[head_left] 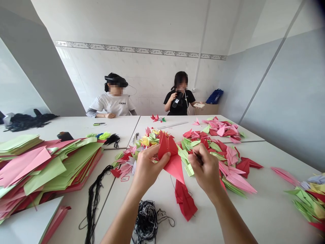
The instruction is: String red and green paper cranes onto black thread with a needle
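My left hand [147, 167] pinches a red folded paper crane [170, 157] by its upper part, thumb against its side. The crane's long pointed wing hangs down over the white table [266, 210]. My right hand [205, 169] is closed just right of the crane, fingers curled round something thin and dark that I cannot make out. A thin thread runs down from the crane to more red folded cranes [185, 201] lying below it on the table.
A heap of pink, green and red paper sheets [43, 166] fills the left. Piles of folded cranes [228, 159] lie ahead and at the right edge [309, 200]. Black string bundles [147, 220] lie near me. Two people sit at the far side.
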{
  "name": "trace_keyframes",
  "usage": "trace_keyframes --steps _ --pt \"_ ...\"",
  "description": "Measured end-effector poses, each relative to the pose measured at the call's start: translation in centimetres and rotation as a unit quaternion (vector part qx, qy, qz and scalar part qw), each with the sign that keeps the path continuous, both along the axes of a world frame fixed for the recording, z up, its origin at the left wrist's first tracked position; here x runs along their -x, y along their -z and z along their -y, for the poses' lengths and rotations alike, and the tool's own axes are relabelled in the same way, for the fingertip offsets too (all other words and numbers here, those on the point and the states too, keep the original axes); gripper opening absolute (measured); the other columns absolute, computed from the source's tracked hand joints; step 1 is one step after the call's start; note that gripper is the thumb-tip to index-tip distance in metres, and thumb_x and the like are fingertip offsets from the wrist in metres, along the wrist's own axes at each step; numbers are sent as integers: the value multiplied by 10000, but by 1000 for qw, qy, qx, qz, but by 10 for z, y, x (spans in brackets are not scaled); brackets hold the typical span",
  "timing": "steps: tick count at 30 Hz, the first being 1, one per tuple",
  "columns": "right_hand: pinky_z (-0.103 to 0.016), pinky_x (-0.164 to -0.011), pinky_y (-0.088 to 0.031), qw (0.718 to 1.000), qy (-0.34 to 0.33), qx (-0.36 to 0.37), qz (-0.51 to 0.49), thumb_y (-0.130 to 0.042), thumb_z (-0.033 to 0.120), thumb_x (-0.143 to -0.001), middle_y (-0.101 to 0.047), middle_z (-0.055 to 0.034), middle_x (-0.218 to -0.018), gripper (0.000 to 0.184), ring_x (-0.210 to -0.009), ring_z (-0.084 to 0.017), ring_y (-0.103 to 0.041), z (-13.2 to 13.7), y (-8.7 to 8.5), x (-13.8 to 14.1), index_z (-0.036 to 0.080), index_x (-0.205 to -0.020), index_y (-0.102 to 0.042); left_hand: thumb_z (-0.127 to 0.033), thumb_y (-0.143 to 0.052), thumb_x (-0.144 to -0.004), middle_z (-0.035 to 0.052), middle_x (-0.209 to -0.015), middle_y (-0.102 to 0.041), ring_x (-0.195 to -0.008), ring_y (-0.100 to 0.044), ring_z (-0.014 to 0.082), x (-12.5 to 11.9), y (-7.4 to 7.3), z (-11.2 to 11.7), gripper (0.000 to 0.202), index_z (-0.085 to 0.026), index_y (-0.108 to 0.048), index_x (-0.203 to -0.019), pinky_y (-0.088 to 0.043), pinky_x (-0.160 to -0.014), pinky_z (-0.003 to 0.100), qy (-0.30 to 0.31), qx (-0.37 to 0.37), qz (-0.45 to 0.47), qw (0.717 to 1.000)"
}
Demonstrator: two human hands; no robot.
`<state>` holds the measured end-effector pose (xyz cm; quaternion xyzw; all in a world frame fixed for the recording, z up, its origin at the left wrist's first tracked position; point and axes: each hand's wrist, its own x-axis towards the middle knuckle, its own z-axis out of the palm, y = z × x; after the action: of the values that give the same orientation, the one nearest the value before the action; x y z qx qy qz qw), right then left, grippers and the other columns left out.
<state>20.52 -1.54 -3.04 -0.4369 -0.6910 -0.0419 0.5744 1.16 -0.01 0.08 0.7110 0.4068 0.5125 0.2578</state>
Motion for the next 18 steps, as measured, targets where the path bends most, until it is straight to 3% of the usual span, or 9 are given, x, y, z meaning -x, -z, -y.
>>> trace_keyframes --steps 4,6,9,12,18 --pt "-267 -583 -503 995 -4 82 59 -456 482 -1029 -704 -46 -923 300 -708 -192 -707 13 -16 -7 214 -1164 -472 -330 -618 -903 7 -662 -578 -630 -479 140 1 2 -4 267 -166 -639 -694 -359 -570 248 -47 -31 -59 997" --pt "-276 -653 -539 993 -21 85 79 -419 405 -1055 -719 -63 -1010 229 -833 -203 -739 17 -20 -7 217 -1172 -477 -325 -601 -908 -5 -649 -528 -625 -438 134 1 4 -5 281 -171 -589 -674 -334 -573 252 -60 -45 -84 994" --pt "-262 -655 -538 991 -33 75 108 -475 352 -1050 -722 -35 -973 151 -838 -189 -739 19 -20 -6 224 -1121 -509 -314 -580 -916 -23 -627 -439 -618 -377 127 0 6 -5 326 -181 -480 -635 -297 -577 260 -69 -65 -111 989" --pt "-260 -581 -502 989 -20 64 132 -489 342 -1053 -705 -15 -881 132 -717 -175 -707 18 -18 -4 217 -1077 -525 -307 -568 -921 -31 -625 -392 -613 -347 124 -2 6 -4 355 -186 -406 -628 -274 -574 267 -68 -70 -120 988" --pt "-258 -537 -466 989 -9 55 139 -498 327 -1057 -688 -5 -828 126 -616 -159 -664 18 -18 -1 208 -1041 -536 -298 -566 -923 -30 -647 -422 -616 -368 118 -4 3 1 331 -182 -436 -641 -282 -578 263 -59 -72 -121 988"
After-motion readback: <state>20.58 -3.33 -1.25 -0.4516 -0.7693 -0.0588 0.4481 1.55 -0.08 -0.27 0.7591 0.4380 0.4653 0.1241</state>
